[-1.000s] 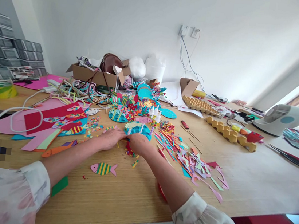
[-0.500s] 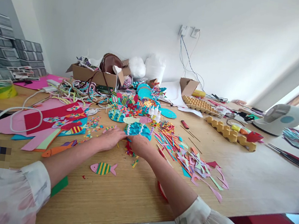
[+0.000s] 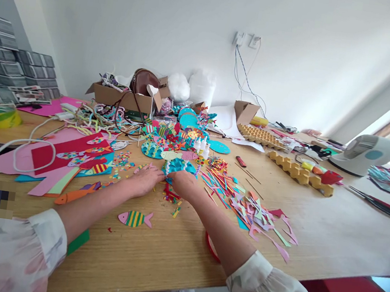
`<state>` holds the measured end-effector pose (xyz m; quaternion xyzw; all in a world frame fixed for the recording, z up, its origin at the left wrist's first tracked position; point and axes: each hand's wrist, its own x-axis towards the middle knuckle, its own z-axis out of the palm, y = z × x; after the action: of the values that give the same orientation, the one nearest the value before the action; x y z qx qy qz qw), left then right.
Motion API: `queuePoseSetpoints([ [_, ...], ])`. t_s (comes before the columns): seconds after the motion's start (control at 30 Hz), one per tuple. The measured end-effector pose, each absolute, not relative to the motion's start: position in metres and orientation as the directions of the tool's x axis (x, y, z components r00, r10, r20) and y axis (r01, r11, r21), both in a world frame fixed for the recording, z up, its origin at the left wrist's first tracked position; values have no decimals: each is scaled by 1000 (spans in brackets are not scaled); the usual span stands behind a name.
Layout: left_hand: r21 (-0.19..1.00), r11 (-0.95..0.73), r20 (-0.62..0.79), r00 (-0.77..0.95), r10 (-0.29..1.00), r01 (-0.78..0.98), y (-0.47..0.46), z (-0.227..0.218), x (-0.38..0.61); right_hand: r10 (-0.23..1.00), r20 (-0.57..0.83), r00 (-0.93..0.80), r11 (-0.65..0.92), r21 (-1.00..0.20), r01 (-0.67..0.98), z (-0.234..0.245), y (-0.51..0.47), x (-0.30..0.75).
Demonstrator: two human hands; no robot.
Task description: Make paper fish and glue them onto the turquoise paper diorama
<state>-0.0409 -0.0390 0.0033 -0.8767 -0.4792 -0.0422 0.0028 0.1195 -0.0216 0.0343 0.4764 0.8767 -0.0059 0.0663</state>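
A blue bumpy egg-carton piece (image 3: 179, 165) stands mid-table, with twisted pale strips and two paper fish, one light green (image 3: 171, 155) and one pink (image 3: 189, 156), at it. My left hand (image 3: 145, 181) is at its front left edge, fingers bent together and seemingly gripping that edge. Over the front edge is my right hand (image 3: 183, 184), its fingers closed; whatever they pinch is hidden behind the hand. Red paper scraps (image 3: 172, 194) lie below the hands. Closer to me a striped paper fish (image 3: 135, 219) lies flat.
Cut paper strips (image 3: 253, 211) are strewn to the right, glue bottles (image 3: 202, 148) behind. Coloured paper sheets (image 3: 53, 158) cover the left side. Farther right are a yellow egg-carton strip (image 3: 299, 173), scissors (image 3: 381, 204) and a white fan (image 3: 362, 156). A red ring-shaped object (image 3: 210, 248) sits under my right forearm.
My right hand has shifted slightly up and away from me, uncovering more of the red scraps below it. My left hand is almost still.
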Motion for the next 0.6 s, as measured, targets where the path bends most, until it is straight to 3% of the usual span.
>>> queuePoseSetpoints([
  [0.23,69,-547,121,537,835,835,-31,-10,-44,815,-129,-565,576,66,815,34,-23,116],
  [0.6,242,-604,164,582,797,759,-38,2,-48,796,-115,-594,604,92,792,33,-23,115],
])
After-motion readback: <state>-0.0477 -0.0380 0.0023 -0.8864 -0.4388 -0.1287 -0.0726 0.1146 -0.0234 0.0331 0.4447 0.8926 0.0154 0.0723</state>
